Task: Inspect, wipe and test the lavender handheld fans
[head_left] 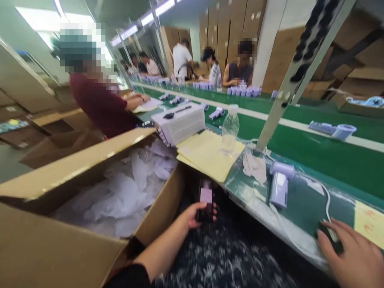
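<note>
A dark phone with a lit, pinkish screen is held in my left hand, low over my lap and below the table edge. At the right, my right hand rests with its fingers around a small dark object on the green table; a white cable runs to it. Left of that hand lies a lilac handheld device with a cable. Behind it is a crumpled pale cloth. A clear plastic bottle stands on yellow paper sheets.
An open cardboard box full of white plastic bags sits at my left. Beyond the yellow sheets is a white box. A slanted metal post rises beside the green conveyor. A person in dark red works at the left.
</note>
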Tool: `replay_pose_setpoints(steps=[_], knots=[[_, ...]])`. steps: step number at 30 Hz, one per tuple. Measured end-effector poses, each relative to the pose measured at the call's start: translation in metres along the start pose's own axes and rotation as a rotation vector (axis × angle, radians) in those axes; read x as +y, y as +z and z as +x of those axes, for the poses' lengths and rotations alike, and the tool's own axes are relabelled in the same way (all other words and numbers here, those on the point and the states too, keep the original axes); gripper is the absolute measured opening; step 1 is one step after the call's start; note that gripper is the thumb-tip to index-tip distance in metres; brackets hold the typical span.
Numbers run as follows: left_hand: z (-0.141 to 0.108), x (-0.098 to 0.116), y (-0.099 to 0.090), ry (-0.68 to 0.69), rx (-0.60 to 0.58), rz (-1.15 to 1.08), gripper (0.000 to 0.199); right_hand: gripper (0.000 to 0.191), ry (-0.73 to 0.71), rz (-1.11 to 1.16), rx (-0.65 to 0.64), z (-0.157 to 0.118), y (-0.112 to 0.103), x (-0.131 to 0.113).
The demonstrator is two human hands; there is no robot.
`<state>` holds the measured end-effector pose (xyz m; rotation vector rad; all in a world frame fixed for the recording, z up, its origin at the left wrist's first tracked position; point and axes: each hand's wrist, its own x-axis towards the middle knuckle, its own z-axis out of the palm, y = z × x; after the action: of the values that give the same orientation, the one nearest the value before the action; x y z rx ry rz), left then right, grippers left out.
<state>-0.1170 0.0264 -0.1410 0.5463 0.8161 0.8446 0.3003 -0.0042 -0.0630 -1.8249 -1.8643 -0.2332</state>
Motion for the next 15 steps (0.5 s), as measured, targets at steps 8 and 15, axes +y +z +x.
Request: replay_pose_setpoints(steps=[8, 15], knots=[[0.014, -0.003, -0.011, 0.047, -0.142, -0.397, 0.074, 0.052, 0.028, -0.122, -0.131, 0.012, -0.029, -0.022], [0.016, 0.001, -0.001, 0.018, -0.224, -0.453, 0.094, 0.056, 0.056, -0.134, -0.133, 0.014, -0.030, -0.026]])
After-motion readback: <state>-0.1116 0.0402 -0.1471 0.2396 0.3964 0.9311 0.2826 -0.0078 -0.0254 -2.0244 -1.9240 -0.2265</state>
